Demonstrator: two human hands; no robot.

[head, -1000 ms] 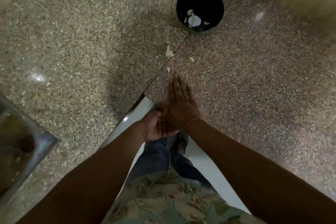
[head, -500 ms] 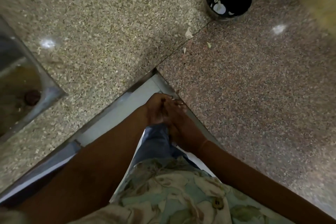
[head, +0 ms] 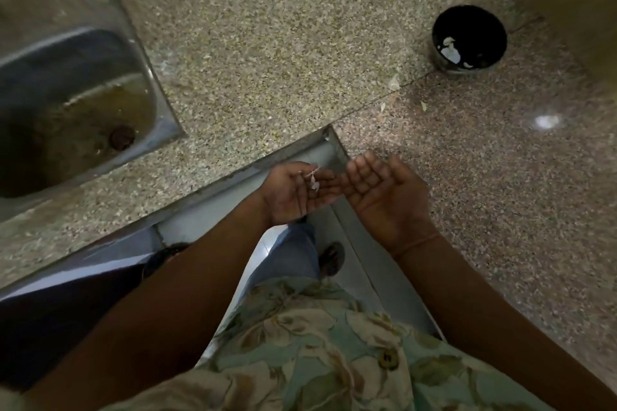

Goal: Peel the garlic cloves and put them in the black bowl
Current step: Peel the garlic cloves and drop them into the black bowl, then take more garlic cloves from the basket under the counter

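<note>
Black round bowl [head: 480, 23] stands on the far right part of the speckled stone surface [head: 267, 43], near its back edge, just beyond the seam where the grey-green slab meets the reddish one. White peeled garlic cloves [head: 450, 50] lie at the bottom; the count is not readable. Pale skin scraps [head: 394, 82] lie on the surface along that seam, between the bowl and the inner corner

Left hand [head: 297, 190]: palm up, fingers loosely straight, held off the inner corner of the surface. Thin papery garlic skin flakes [head: 313, 178] lie across the fingers, not pinched as far as I can tell

Right hand [head: 384, 190]: palm up, fingers together and slightly bent, nothing visible in it. The two hands' fingertips almost meet

No unpeeled clove seen, in hand or on the surface

Key relation: the bowl lies forward and to the right of both hands, and the right hand is nearer to it. The left hand carries only waste and is the farther one

Judgement: peeling looks largely done; the flakes should stay out of the bowl. Steel sink [head: 50, 57] is set into the left part of the surface, on the left hand's side
</note>
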